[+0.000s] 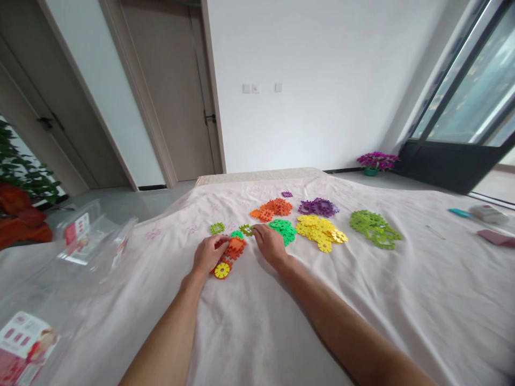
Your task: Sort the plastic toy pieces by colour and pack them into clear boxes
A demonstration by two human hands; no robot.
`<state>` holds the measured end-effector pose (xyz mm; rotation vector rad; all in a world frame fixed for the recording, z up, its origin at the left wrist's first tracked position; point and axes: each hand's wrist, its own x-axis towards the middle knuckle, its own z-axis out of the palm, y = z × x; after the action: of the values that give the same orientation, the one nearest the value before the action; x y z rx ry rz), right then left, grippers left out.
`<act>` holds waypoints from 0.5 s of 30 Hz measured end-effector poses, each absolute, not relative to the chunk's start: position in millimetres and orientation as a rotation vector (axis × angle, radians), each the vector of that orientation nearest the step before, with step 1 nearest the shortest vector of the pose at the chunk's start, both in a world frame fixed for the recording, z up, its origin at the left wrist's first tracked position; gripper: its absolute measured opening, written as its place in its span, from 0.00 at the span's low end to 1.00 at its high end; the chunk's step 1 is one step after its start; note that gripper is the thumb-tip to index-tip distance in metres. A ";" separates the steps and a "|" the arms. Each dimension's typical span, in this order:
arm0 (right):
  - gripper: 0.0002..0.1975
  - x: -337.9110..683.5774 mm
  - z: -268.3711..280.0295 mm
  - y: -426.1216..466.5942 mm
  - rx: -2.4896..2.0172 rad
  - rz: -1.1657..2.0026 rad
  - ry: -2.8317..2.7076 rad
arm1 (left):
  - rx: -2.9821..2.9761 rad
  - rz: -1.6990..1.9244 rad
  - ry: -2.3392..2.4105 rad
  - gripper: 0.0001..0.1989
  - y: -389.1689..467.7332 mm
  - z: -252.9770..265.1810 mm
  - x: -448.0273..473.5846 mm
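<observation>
My left hand (210,254) is closed at the left side of a joined cluster of orange notched plastic building pieces (236,248), which rests on the cloth. A round yellow notched disc (222,270) sits at the cluster's near end, and a bright green piece (237,234) shows at its far end. To the right, my right hand (270,245) has its fingertips on an olive-green notched piece (246,230), with the thumb hidden. Another olive-green piece (217,228) lies just beyond my left hand.
Loose pieces lie in piles: orange (277,207), green (284,230), yellow (317,229), purple (319,206) and light green (372,228). Clear plastic packaging (86,236) is on the left. A blue object (460,213) and a pink one (497,237) lie far right on the wrinkled bedsheet (249,327).
</observation>
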<state>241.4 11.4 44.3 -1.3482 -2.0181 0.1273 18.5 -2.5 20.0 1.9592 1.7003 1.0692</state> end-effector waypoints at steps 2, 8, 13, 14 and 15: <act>0.14 256.9 50.5 22.5 -1.344 0.160 -1.873 | 1.959 1.066 1.683 0.11 -1.9 19.1 18.4; 0.16 339.9 63.8 59.8 -1.372 0.348 -1.280 | 1.938 1.048 1.665 0.13 -0.9 15.2 17.4; 0.16 411.3 57.1 72.1 -1.280 0.401 -0.773 | 1.942 1.044 1.675 0.14 0.7 11.9 16.3; 0.14 422.6 54.9 73.2 -1.242 0.420 -0.664 | 1.944 1.045 1.670 0.14 1.3 11.2 16.0; 0.12 432.9 52.9 74.0 -1.197 0.442 -0.554 | 1.945 1.047 1.667 0.14 1.8 10.6 15.7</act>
<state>432.9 74.0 52.9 -1.1966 -0.5540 0.4422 15.7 1.8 10.6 1.9453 1.6670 1.0466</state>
